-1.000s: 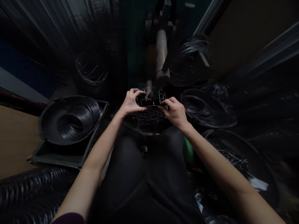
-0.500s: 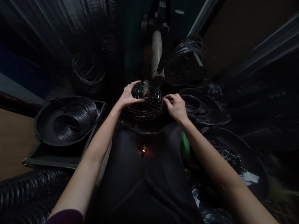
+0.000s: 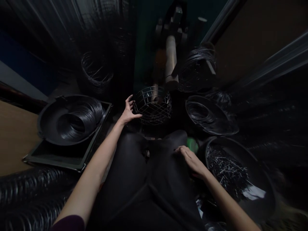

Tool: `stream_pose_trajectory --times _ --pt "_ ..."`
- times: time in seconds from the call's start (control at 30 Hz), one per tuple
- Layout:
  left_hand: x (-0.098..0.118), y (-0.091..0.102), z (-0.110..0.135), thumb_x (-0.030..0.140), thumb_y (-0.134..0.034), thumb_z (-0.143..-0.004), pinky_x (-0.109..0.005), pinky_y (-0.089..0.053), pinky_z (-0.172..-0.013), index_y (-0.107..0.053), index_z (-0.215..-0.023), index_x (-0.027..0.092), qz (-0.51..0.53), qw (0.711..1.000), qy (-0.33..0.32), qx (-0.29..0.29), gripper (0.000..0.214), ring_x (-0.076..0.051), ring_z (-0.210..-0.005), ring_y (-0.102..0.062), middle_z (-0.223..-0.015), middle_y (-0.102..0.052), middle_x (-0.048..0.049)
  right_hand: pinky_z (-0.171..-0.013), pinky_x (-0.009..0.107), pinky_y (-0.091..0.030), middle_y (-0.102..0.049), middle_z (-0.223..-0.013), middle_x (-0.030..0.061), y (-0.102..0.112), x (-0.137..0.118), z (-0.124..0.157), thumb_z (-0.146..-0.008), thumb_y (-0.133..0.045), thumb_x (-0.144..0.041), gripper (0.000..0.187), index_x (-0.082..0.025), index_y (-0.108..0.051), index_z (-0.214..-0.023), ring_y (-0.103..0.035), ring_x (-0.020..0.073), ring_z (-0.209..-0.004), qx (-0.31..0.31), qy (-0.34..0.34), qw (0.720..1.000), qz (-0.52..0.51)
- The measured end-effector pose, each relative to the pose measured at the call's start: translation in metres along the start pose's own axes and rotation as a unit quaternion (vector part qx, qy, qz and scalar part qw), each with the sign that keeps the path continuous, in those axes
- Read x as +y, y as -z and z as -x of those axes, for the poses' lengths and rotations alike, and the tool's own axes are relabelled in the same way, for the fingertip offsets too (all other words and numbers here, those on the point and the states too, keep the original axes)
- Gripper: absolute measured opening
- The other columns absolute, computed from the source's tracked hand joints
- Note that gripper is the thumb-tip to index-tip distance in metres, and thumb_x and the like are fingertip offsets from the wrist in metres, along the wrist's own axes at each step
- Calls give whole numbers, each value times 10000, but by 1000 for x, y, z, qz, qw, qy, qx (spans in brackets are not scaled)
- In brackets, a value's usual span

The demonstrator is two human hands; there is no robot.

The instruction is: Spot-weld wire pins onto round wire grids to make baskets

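A round wire basket frame [image 3: 153, 105] sits in front of me, under the tip of a machine's metal cylinder [image 3: 171, 59]. My left hand [image 3: 128, 111] grips the basket's left side with fingers curled on the wires. My right hand [image 3: 191, 161] rests on my right thigh, fingers loosely spread, holding nothing that I can see. My lap in dark trousers [image 3: 154, 173] fills the lower middle.
A dark pan of stacked wire rings [image 3: 72, 118] sits on a tray at left. Another dish of rings [image 3: 209, 114] lies at right, and a pan of short wire pieces [image 3: 228, 166] beside my right knee. Coiled wire bundles [image 3: 96, 72] hang behind. Ribbed hoses [image 3: 24, 192] lie lower left.
My right hand has let go of the wire basket and dropped back onto my right thigh. My left hand stays on the basket's left side.
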State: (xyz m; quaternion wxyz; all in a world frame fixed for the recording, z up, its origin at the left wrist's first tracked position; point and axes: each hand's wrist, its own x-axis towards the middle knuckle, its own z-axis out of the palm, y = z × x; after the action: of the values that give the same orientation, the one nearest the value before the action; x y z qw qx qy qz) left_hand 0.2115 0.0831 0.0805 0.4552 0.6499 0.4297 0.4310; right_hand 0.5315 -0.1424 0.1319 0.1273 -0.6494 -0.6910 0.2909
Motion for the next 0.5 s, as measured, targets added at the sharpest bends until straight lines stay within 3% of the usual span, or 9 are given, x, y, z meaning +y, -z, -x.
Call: stream_pose_trajectory --times 0.07,0.17,0.33,0.4,0.5 --pt "0 -3 2 687 -813 -480 -499 -445 -1051 -50 -1458 257 -13 1000 -13 18 1313 -334 -1404 -402 -1476 -328 -254 -854 451 -539 -633 -850 95 -6 3 5 -982 -235 -453 434 -243 -538 -753 -626 255 -861 23 -4 1000 13" --pt "3 -2 7 657 -823 -488 -488 -446 -1052 -97 -1424 251 -12 999 -23 41 1253 -315 -1390 -411 -1450 -357 -238 -806 451 -557 -627 -798 84 -13 10 13 -944 -333 -445 344 -257 -533 -736 -633 262 -793 -8 2 1000 8" --pt "23 13 29 641 -844 -455 -487 -368 -1132 -210 -1359 252 12 999 -46 -5 1171 -298 -1406 -389 -1450 -358 -200 -753 426 -585 -678 -922 97 -8 24 25 -898 -438 -412 245 -271 -638 -913 -677 270 -837 -45 7 996 -73" --pt "36 18 42 592 -860 -477 -478 -354 -1152 -260 -1337 260 -11 997 -69 -14 1100 -294 -1390 -409 -1441 -375 -170 -687 424 -588 -692 -917 88 3 12 21 -872 -506 -449 242 -284 -656 -966 -679 267 -743 -23 -21 993 -111" --pt "57 17 56 468 -879 -514 -469 -364 -1150 -322 -1328 258 -84 988 -130 -26 1008 -297 -1344 -446 -1392 -425 -139 -569 358 -543 -678 -827 44 24 -34 3 -819 -637 -485 393 -281 -637 -1155 -607 200 -572 29 -42 983 -179"
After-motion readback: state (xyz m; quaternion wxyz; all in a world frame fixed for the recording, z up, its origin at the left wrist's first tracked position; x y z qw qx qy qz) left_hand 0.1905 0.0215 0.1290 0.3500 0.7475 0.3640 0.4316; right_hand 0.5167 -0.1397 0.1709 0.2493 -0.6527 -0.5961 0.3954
